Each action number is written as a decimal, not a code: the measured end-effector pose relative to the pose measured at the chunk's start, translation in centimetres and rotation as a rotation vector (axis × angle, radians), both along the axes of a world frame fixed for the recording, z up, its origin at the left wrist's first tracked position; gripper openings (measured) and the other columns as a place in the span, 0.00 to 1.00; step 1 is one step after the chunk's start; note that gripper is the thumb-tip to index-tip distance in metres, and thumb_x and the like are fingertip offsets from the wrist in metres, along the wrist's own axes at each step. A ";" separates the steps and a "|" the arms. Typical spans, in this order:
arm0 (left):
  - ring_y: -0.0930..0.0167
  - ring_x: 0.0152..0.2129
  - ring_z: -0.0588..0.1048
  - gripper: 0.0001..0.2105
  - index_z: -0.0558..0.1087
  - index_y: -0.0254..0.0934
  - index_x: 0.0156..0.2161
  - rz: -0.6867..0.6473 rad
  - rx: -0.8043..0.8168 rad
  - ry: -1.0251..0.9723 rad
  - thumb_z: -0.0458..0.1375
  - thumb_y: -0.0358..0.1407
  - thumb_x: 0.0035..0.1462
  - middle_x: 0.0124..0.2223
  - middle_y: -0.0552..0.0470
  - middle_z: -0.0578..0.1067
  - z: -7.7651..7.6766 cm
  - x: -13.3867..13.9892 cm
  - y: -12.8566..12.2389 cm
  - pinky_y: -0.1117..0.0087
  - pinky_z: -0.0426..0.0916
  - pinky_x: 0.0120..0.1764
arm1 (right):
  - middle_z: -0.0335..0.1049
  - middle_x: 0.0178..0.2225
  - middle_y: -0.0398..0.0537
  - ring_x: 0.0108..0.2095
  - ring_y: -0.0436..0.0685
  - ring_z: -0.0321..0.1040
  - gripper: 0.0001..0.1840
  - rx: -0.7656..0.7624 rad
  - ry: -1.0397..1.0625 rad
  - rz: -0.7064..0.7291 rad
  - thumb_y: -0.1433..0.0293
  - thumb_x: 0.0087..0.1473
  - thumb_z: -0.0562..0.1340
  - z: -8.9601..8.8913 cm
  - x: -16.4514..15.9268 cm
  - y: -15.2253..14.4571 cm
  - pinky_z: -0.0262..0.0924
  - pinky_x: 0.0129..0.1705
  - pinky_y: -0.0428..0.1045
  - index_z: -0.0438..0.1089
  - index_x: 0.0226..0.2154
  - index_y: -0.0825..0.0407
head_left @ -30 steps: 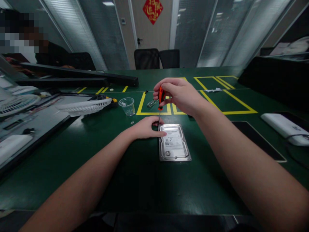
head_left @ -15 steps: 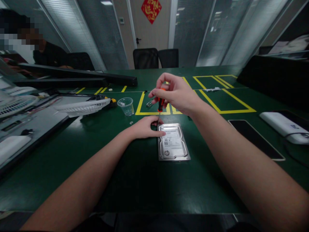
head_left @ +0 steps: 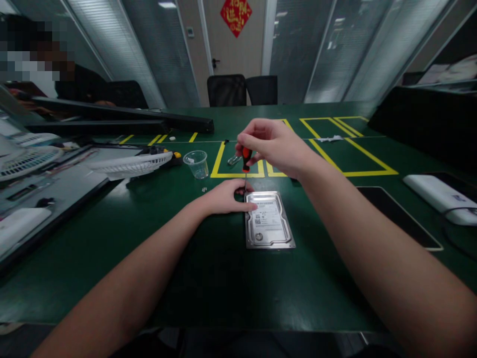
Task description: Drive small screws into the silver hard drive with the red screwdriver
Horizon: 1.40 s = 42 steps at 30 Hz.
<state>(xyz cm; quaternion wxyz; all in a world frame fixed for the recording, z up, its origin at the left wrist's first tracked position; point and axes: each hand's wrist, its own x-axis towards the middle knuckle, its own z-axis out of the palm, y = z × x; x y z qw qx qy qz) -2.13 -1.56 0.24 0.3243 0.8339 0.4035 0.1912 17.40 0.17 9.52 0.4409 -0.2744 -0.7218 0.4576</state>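
Observation:
A silver hard drive (head_left: 270,223) with a white label lies flat on the green table (head_left: 208,288). My left hand (head_left: 225,196) grips its far left corner, thumb on the top face and fingers at the far edge. Above that corner my right hand (head_left: 266,144) holds an orange-and-black screwdriver (head_left: 246,158) upright by its handle. The shaft points down at the drive's far left corner; its tip is partly hidden by my left fingers. Several tiny screws (head_left: 204,189) lie left of the drive, near a clear plastic cup (head_left: 196,164).
A white fan grille (head_left: 130,165) and a large flat panel (head_left: 70,199) cover the left side. On the right are a dark phone-like slab (head_left: 398,214) and a white device (head_left: 441,198) with a cable. Another person (head_left: 80,84) sits at far left. Yellow tape (head_left: 370,173) marks the table.
My right fingers have shifted on the screwdriver handle, and the handle stands slightly more upright. My left hand and the hard drive stay in place; the view has shifted slightly.

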 end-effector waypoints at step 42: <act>0.57 0.49 0.79 0.28 0.78 0.37 0.53 -0.011 0.002 -0.017 0.72 0.53 0.54 0.54 0.42 0.81 0.1 0.1 -0.2 0.56 0.74 0.54 | 0.77 0.34 0.49 0.32 0.53 0.74 0.18 -0.064 0.007 0.146 0.62 0.74 0.60 0.3 -0.1 -0.6 0.67 0.29 0.45 0.74 0.32 0.52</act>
